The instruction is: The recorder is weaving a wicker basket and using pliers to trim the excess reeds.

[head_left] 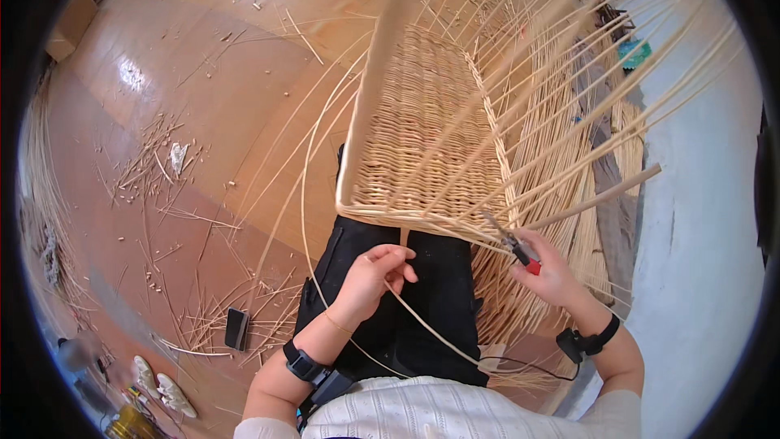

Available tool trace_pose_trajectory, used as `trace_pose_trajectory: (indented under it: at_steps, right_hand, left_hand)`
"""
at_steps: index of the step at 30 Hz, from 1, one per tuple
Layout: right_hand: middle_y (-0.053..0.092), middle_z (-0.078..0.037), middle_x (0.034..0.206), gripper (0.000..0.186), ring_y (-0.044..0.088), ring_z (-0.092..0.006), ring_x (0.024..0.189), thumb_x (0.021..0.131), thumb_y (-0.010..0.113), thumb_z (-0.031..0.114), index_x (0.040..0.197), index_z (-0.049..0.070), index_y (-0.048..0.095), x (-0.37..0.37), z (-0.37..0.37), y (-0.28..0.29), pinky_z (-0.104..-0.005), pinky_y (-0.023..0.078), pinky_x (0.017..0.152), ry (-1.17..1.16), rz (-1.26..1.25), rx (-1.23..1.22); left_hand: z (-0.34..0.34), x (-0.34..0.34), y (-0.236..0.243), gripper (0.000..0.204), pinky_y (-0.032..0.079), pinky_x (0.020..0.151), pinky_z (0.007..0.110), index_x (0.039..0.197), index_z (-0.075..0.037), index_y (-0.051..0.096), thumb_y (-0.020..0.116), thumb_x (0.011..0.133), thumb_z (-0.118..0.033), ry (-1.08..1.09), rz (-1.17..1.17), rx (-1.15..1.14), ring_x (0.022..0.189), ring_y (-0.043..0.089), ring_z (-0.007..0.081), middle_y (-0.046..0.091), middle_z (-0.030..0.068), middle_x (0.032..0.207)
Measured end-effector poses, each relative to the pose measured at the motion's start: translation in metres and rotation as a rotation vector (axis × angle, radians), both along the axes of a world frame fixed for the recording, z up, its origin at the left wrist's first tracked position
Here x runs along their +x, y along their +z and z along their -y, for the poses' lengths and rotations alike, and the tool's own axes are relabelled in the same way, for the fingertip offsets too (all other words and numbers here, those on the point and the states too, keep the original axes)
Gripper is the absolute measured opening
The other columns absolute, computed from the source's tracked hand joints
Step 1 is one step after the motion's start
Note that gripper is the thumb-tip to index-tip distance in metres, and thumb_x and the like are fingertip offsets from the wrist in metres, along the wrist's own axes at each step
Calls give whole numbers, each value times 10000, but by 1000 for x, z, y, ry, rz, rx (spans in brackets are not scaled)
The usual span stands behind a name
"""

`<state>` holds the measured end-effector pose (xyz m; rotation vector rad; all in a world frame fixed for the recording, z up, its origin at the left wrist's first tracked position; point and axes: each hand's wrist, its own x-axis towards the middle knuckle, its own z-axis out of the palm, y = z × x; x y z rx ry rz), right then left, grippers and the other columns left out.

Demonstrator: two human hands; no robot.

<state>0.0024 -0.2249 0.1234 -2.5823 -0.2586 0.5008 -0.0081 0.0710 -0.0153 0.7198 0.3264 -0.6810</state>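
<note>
A partly woven wicker basket (431,122) rests on my lap, with long upright rods (561,106) fanning out from its right side. My left hand (375,276) is closed in a pinch below the basket's near edge, on a thin wicker strand (435,333) that runs down toward my right thigh. My right hand (552,272) grips pruning shears (532,265) with a red handle. Their blades point up and left, close to the basket's near right corner. A thicker stick (609,193) extends to the right from that corner.
A large bundle of wicker rods (552,162) lies on the right beside a pale wall (691,195). Cut scraps (154,162) are scattered over the brown floor at left. A phone (236,329) lies there, and white shoes (166,390) stand at the lower left.
</note>
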Motion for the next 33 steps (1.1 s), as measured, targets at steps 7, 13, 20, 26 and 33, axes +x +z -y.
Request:
trace_pose_trajectory:
  at_steps: [7,13,20,26,33]
  right_hand:
    - [597,-158,1219,589,613,-296,1083,867,682,254,1363,40,448,-24,26,-18,-368,470,929,76,-76,171]
    - [643,-76,944,583,607,-135,836,889,661,201,1387,11,426,-34,36,-18,-272,484,800,-39,-441,402]
    - [634,-36,865,542,615,-106,787,946,630,274,1386,17,448,-9,53,-10,-266,504,741,-180,-617,576]
    - [626,-38,939,610,598,-89,754,1004,537,280,1499,52,264,-8,33,15,-246,507,684,-199,-721,690]
    - [634,-137,988,363,669,-183,840,1029,431,393,1169,59,419,-5,5,25,-349,584,668,-531,-1072,737]
  left_hand:
    - [75,13,14,464,503,648,248,1204,4,582,593,958,-388,-202,19,116,835,651,133,679,125,1126]
    - [126,13,8,384,481,794,340,1055,-62,626,444,1008,-397,-186,-38,18,993,640,194,686,121,1091]
    - [127,12,9,327,458,709,280,1127,-58,607,461,1004,-323,-191,29,-24,932,615,130,677,46,1020]
    - [137,12,8,434,443,755,287,1440,-164,395,464,1020,-249,-139,-113,-431,1003,534,94,596,-22,1128]
    - [157,13,-6,450,498,815,311,1423,-161,418,499,1013,-327,-69,-127,-449,866,600,121,587,-7,924]
